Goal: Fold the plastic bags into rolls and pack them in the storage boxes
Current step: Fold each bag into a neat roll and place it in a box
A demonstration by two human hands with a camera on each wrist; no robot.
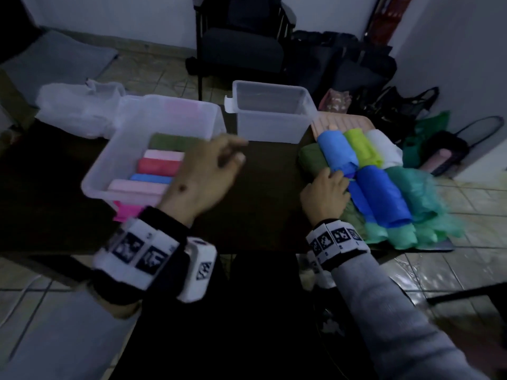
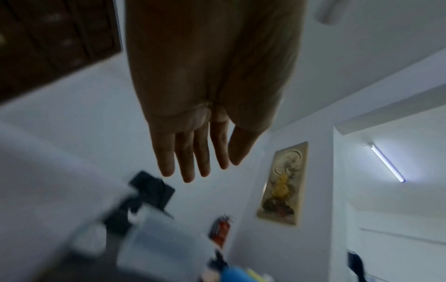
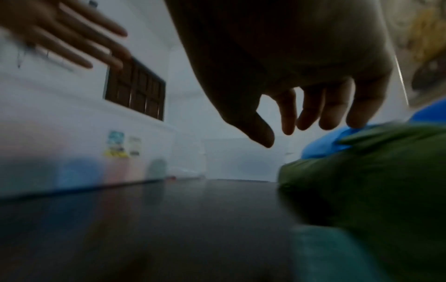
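The right hand [image 1: 325,194], fingers loosely spread, is rested on soft, slippery bags [image 1: 365,176] at the surface's right edge. The left hand [image 1: 204,171] is held empty, fingers straight. A bag should be gripped mid-roll.

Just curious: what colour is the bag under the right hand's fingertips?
Blue, lying on a dark green one; the right hand touches the blue bag. Head view.
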